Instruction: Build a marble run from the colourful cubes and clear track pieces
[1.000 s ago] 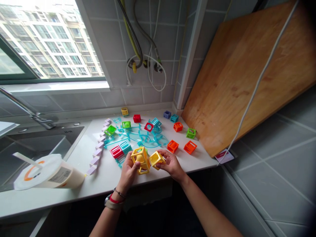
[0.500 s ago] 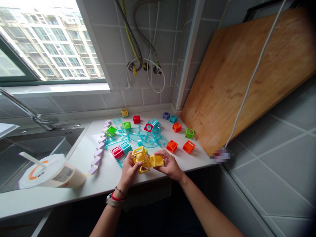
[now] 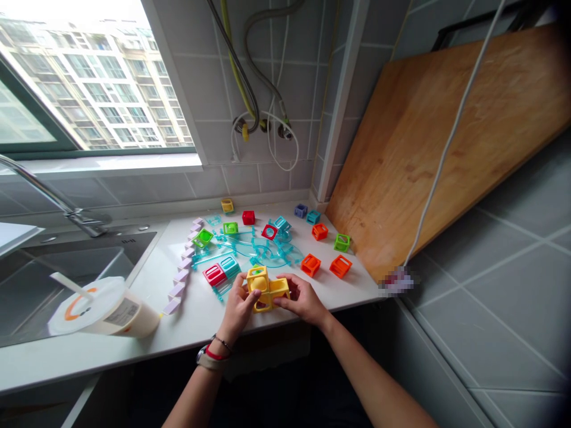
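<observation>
White counter, frame centre: left hand and right hand both pinch joined yellow open-frame plastic cubes between them, long axis left-right

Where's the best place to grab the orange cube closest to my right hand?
Probably from above, pinching two opposite side walls of the orange cube: it sits on the counter, apart from its neighbours, and its open frame offers edges.
</observation>
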Motion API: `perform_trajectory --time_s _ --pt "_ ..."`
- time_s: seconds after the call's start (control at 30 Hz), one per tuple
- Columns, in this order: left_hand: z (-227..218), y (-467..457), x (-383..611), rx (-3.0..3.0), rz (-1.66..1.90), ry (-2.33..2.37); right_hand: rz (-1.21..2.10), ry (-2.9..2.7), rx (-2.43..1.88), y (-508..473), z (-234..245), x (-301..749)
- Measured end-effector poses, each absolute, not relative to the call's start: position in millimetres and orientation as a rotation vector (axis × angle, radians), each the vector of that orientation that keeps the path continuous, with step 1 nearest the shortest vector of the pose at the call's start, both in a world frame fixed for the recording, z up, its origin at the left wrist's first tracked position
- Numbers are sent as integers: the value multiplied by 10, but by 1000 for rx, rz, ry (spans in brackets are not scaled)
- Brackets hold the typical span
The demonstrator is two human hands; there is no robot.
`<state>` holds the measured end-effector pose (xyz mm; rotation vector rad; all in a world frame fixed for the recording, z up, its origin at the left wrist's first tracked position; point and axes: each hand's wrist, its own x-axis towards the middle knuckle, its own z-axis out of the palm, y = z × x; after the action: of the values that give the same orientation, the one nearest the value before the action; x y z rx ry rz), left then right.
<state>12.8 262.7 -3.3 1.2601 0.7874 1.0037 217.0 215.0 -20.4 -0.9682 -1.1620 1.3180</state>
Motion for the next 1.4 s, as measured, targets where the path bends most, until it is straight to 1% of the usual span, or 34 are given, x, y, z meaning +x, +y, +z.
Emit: perform_trajectory --time_s 0.23,0.4,0.43,0.5,0.57,0.6,0.63,0.73,0.8,0.87,1.13,1.3,1.4 --pt "28 2608 179 1263 993 846 1334 -1104 -940 2194 -228 2150" --pt "246 2517 238 1412 962 873 1313 -1163 -966 2175 -106 2173" --pt "311 2513 238 1469 960 887 1237 -1181 -1008 2144 -51 2187" --pt "459 2535 227 1674 956 952 930 -1169 -1122 2041 96 2203" --pt "622 2585 222 2006 945 1044 554 -1108 -1177 1896 287 2178" --pt "704 2614 231 2201 921 1064 428 -1109 -1160 1813 393 2140" --pt "785 2640 251 2395 875 1051 374 -1166 -1117 1730 504 2083" --pt "995 2675 379 2832 648 847 507 -1596 -944 1520 811 1823" --pt "1086 2654 487 2988 536 699 580 -1818 -908 1442 951 1628" --pt "1125 2612 568 3090 485 608 576 -1932 -913 1414 1011 1472" --pt "985 2521 581 3121 577 575 549 -1906 -939 1460 835 1286" --pt "868 2495 574 3162 576 590 518 -2085 -861 1468 783 1257" --pt "773 2475 562 3168 604 599 559 -1987 -859 1473 686 1255"
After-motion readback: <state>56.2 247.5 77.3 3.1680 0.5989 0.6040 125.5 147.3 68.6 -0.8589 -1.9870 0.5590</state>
